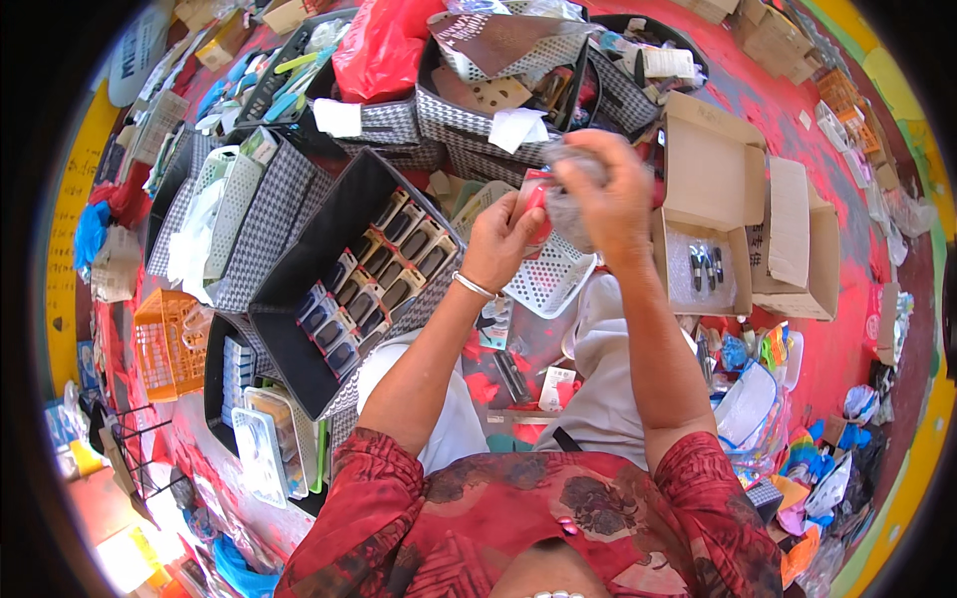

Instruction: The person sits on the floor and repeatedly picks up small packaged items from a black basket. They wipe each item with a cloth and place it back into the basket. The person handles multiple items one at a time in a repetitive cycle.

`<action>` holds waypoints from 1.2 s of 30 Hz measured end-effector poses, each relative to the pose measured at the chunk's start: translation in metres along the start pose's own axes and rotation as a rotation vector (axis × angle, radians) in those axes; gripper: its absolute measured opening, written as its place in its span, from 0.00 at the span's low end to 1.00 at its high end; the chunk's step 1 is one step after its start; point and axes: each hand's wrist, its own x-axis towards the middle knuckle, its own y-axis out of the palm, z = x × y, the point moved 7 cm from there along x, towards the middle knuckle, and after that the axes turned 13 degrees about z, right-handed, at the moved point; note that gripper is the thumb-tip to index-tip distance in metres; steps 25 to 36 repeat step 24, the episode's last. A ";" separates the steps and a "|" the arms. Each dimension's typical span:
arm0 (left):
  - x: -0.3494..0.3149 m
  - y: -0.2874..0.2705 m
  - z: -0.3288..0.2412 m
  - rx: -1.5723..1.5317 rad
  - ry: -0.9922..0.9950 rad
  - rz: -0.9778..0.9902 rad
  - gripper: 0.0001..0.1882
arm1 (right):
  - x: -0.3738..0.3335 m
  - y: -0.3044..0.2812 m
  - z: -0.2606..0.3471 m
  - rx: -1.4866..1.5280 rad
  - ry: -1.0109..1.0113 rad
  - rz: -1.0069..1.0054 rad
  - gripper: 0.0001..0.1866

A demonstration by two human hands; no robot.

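Note:
In front of my lap, my left hand (493, 244) pinches a small red package (538, 211) between thumb and fingers. My right hand (616, 199), smeared by motion, is closed on a grey rag (576, 204) that lies against the package. Below both hands sits a white perforated basket (550, 282). To the left, a tilted houndstooth storage box (274, 329) with a black lining holds rows of dark oval items (374, 261) on red-and-white cards. Right of my right hand is an open cardboard box (703, 140) with bubble wrap and several small black items (709, 267).
More houndstooth bins (469, 115) crowd the far side, one topped by a red plastic bag (384, 50). An orange basket (167, 344) and clear plastic containers (261, 453) stand left. Another carton (812, 259) and loose packets (748, 409) lie right on the red floor.

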 end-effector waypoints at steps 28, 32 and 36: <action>-0.002 -0.024 0.002 0.476 0.024 -0.234 0.11 | 0.004 0.008 -0.022 -0.245 0.038 0.311 0.05; -0.002 -0.024 0.002 0.476 0.024 -0.234 0.11 | 0.004 0.008 -0.022 -0.245 0.038 0.311 0.05; -0.002 -0.024 0.002 0.476 0.024 -0.234 0.11 | 0.004 0.008 -0.022 -0.245 0.038 0.311 0.05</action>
